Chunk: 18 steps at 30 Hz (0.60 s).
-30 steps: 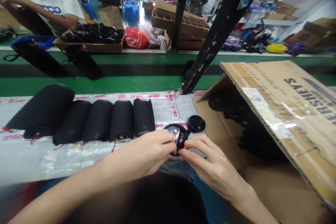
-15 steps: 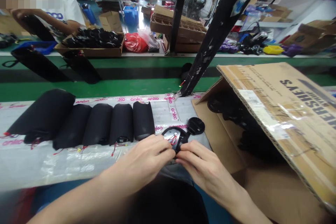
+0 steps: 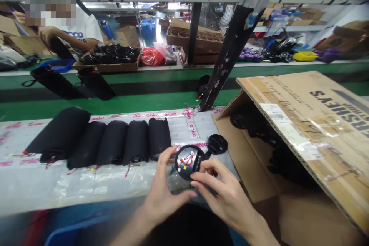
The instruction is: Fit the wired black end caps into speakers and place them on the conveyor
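Spreading apart since the earlier frame, the left hand (image 3: 164,194) and right hand (image 3: 227,196) are framing a round black disc (image 3: 188,162) showing red wires.
The disc is sitting above a plastic sheet (image 3: 86,186) printed in pink with "anko", just right of a row of black padded covers (image 3: 112,142), and a small round black cap (image 3: 217,144) is lying beside it. Right fingers (image 3: 198,186) are pressing its lower rim; left fingers (image 3: 170,155) are spreading by its left edge, bearing weight or not, I cannot tell. A cardboard flap (image 3: 305,123) reading "ERSHEYS" upside down is leaning over a box (image 3: 245,157), and a black post (image 3: 227,61) is rising behind. Across the green belt (image 3: 115,103), a co-worker (image 3: 69,34) is reaching near a tray of black parts (image 3: 109,59).
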Available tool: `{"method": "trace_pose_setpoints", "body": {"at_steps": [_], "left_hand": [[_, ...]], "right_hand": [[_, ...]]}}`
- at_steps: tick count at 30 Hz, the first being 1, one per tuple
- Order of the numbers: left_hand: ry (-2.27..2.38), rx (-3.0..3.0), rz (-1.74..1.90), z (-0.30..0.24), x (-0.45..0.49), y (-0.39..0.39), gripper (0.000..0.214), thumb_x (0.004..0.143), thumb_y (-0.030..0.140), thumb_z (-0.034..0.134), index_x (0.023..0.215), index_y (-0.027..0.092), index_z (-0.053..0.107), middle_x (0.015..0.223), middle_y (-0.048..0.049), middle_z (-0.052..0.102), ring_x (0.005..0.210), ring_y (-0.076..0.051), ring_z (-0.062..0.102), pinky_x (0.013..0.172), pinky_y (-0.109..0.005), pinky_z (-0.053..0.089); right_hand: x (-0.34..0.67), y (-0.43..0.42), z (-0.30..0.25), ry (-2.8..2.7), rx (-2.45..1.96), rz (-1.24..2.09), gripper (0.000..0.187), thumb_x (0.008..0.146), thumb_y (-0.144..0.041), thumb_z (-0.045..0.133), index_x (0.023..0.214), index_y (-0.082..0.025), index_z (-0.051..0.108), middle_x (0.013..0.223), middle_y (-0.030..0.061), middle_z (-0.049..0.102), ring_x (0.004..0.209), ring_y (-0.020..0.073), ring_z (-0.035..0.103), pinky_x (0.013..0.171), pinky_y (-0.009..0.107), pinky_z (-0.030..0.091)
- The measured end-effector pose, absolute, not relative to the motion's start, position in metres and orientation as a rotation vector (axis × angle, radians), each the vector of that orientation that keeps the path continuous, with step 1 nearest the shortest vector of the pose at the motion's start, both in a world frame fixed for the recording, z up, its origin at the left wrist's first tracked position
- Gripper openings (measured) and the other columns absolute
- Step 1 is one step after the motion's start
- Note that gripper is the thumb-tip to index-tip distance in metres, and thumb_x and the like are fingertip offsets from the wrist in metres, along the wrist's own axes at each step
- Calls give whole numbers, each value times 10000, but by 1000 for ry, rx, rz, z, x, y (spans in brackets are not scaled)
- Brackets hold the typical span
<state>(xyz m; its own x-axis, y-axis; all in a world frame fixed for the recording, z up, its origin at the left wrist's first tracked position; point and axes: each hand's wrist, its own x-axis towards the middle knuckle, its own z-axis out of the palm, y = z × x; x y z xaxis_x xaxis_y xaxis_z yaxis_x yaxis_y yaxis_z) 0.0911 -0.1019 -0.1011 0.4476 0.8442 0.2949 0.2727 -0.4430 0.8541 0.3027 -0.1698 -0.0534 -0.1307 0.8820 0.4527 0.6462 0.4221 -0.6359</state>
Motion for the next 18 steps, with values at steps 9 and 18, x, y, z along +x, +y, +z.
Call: {"method": "trace_pose_setpoints", "body": {"at_steps": [9,18], "left_hand": [[1065,1934,975,-104,128,-100,1072,734,580,989,1586,292,404,1500,-174,483,1444,-417,560,1206,-617,515],[460,2005,423,-57,104,-18,1001,692,66,728,1605,267,370,1571,-125,602,1421,-333,644,1227,-475,527]], "right_hand": [[375,-152,-105,-1528,-1765,265,518,1008,-192,595,1503,-338,635,1471,119,615,1362,326,645,1153,533,560],[378,-114,-165,-1731,-1956,333,762,901,-251,661,1644,-254,495,1747,199,386,1563,501,408,1239,734,413]]}}
